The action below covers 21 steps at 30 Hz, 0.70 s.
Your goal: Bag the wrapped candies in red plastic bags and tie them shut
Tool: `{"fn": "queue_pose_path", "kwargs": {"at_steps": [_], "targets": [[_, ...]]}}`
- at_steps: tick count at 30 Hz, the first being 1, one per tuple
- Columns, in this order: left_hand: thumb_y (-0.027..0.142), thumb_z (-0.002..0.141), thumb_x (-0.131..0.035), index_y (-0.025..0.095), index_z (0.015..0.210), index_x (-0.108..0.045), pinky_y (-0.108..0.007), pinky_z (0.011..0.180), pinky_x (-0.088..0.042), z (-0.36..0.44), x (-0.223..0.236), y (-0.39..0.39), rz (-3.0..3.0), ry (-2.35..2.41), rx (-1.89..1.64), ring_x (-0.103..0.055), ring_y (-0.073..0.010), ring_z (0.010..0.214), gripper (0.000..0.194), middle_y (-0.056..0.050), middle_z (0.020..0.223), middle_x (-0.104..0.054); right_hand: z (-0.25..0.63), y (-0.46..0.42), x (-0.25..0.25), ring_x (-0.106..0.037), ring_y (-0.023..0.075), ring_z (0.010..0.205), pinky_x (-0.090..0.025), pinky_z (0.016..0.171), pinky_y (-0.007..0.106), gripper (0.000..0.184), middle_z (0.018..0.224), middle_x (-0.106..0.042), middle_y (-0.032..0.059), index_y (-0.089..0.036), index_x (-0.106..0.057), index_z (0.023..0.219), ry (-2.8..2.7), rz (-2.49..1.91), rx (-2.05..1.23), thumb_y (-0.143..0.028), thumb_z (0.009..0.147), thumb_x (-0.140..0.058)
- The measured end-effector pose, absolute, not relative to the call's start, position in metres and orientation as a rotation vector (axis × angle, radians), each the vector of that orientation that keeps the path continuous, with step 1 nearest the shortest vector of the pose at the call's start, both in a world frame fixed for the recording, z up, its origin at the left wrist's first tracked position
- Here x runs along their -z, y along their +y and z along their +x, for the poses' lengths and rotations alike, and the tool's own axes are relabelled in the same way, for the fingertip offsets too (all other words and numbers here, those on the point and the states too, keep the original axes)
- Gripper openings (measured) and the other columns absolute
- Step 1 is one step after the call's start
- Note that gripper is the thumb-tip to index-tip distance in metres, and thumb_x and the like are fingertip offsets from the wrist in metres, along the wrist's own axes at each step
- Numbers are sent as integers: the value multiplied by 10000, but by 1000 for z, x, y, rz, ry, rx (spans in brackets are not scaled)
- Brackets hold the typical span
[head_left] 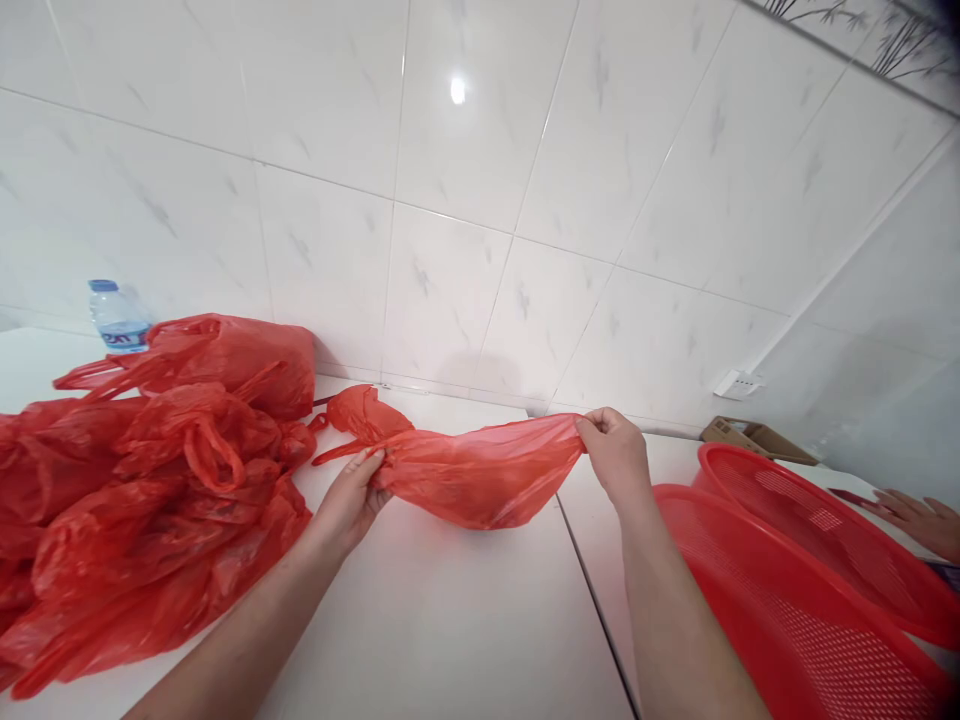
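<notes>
A red plastic bag (480,475) is stretched out sideways just above the white counter (450,620). My left hand (352,500) grips its bunched handle end, fingers closed round the plastic. My right hand (615,455) pinches the opposite end at the top edge. The bag sags in the middle between the two hands and its handles trail off to the left behind my left hand.
A heap of red plastic bags (150,470) covers the counter's left side, with a water bottle (116,315) behind it. Two red perforated baskets (810,580) lie at the right. Another person's hand (922,520) rests past them. A brown holder (757,437) sits against the tiled wall.
</notes>
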<state>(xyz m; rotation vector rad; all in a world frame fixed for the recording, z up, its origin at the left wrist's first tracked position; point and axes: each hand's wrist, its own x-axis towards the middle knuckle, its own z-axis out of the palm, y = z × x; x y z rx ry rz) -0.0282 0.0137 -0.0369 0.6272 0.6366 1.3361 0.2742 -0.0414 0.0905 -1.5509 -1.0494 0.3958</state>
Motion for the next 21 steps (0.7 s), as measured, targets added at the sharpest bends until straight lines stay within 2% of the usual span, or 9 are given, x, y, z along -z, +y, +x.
{"fn": "queue_pose_path", "kwargs": {"at_steps": [4,7,11,14,18,21], "targets": [[200,769,-674,149,855,-642,-171,547,-528,-30,-17,16,691,570,-1391,-591,-71,561,104,18,702,-645,273,-52,-105,-473,110,458,-293,420,225,127,518,-528,-33,-198,-551,644,-1064,-1501,-501,-312,643,-607],[242,783,-674,149,917,-654,-215,586,-544,-32,-50,8,856,462,-1377,-618,-112,639,164,-20,792,-667,275,-54,-108,-535,111,498,-338,422,208,162,571,-560,-20,-195,-548,720,-1001,-1341,-617,-341,672,-599],[300,795,-666,160,930,-667,-252,617,-541,-34,-64,-6,1018,482,-1348,-614,-138,677,194,-33,813,-666,279,-51,-82,-616,117,622,-437,484,191,281,785,-656,8,-208,-572,871,-761,-1165,-750,-286,621,-675],[324,808,-654,163,906,-669,-255,646,-525,-31,-64,-12,1096,535,-1261,-617,-148,713,189,-42,817,-666,276,-48,-46,-645,138,687,-485,512,207,312,877,-657,21,-215,-576,906,-691,-1210,-790,-345,646,-689],[354,811,-647,187,972,-659,-309,722,-522,-27,-69,-17,1200,532,-1213,-640,-193,823,232,-65,938,-670,266,-58,4,-637,202,986,-556,706,276,424,1158,-598,52,-248,-556,1060,-636,-1263,-690,-534,748,-586],[377,812,-638,233,1119,-613,-356,786,-518,-38,-66,-18,1249,581,-1284,-632,-236,938,340,-75,1089,-637,262,-77,35,-546,209,1163,-518,878,317,493,1314,-511,43,-291,-482,1217,-635,-1286,-584,-563,806,-506]]}}
